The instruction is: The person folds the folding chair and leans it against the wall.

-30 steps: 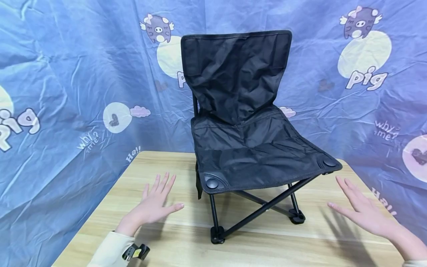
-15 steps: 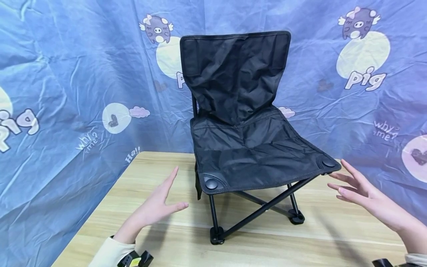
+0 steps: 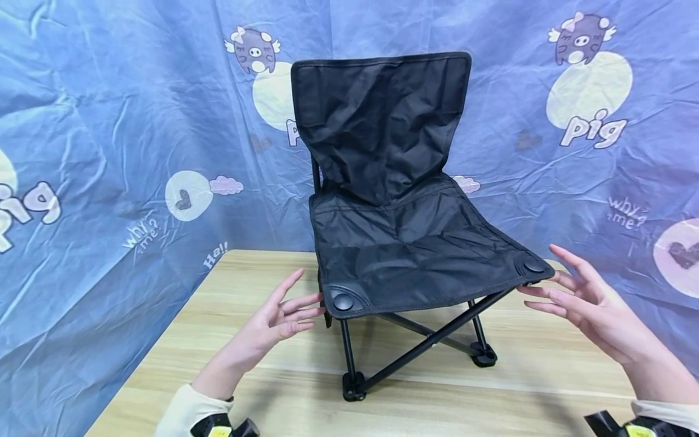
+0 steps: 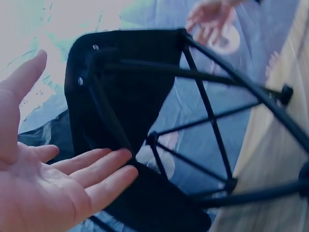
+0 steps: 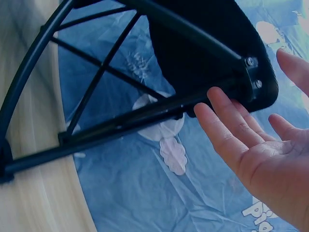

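A black folding camp chair (image 3: 393, 243) stands unfolded on a wooden table (image 3: 262, 376), with its fabric seat and backrest spread over thin crossed legs. At the seat's front left corner is my left hand (image 3: 278, 318), its fingertips right at the fabric edge and its fingers extended. My right hand (image 3: 590, 309) reaches up to the front right corner, several fingertips just beneath it. In the right wrist view those fingers (image 5: 224, 116) overlap the dark frame tube (image 5: 193, 96) under the seat. The left wrist view shows the palm turned up beside the seat's underside (image 4: 130, 58).
Blue cloth (image 3: 131, 121) printed with pigs and lettering hangs behind and at both sides of the table. A dark strap (image 3: 326, 318) dangles below the seat's left side. The chair's plastic feet (image 3: 354, 386) rest on the tabletop.
Both hands have moved inward and up to the seat's front corners, turning from palms down to fingers reaching under the edges. The chair has stayed in place.
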Available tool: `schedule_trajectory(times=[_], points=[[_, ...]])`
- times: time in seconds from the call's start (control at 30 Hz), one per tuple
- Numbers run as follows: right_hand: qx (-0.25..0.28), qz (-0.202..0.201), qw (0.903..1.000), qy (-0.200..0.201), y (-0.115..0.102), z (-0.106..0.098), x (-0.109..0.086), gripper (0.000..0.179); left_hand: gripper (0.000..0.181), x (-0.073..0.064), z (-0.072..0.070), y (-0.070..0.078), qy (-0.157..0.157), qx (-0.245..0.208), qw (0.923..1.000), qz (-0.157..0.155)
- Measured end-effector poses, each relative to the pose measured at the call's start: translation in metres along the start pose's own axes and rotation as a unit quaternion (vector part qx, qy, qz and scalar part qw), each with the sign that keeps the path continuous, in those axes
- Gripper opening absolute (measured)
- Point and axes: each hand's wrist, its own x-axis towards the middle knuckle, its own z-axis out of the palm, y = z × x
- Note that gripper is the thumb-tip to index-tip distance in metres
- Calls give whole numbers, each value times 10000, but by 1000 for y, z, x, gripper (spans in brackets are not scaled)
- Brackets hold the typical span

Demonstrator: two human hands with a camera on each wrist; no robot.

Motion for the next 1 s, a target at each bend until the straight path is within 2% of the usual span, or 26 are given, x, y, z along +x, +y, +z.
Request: schedule_trajectory(times=[0.1, 0.23, 0.43, 0.7, 0.83, 1.0], points=[[341, -106, 9992, -152, 5, 1, 5, 69, 76, 3, 6, 0, 179, -483, 9987, 60], [463, -189, 9987, -9, 11, 2, 8, 64, 72, 5, 15, 1, 519, -761, 9956, 196], [450, -280, 9981, 301, 16, 4, 14, 57, 62, 10, 35, -1, 760, -785, 9912, 740], [966, -359, 9942, 312, 18, 4, 17, 52, 58, 21, 54, -7, 1295, -739, 9794, 1359], [1358, -451, 9895, 194, 21, 0, 15, 54, 54, 26, 58, -10, 1402, -768, 9756, 1506], [1727, -506, 9836, 82, 26, -5, 14, 54, 53, 27, 59, -11, 1437, -685, 9755, 1521]])
